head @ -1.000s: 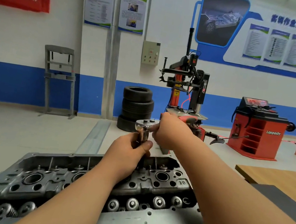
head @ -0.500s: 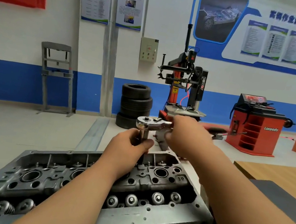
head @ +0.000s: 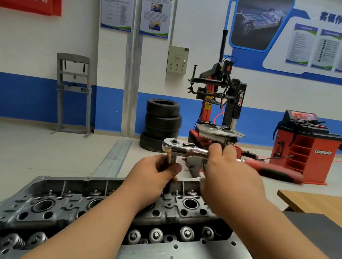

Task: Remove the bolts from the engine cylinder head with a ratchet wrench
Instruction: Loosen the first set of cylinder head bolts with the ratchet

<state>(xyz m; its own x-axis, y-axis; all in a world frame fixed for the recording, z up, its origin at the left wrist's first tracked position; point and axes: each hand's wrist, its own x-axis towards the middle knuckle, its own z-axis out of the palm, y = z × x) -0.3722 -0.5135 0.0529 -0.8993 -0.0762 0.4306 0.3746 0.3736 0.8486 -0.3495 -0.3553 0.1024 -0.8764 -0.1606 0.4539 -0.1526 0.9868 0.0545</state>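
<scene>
Head view — left hand (head: 153, 177) grips shaft (head: 171, 159) under ratchet wrench (head: 185, 148).

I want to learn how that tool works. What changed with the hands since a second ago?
The right hand swung the wrench handle to the right, so its red grip now shows beyond the hand. Nothing was let go. The left hand still holds the socket under the wrench's end, and the cylinder head has not moved.
</scene>
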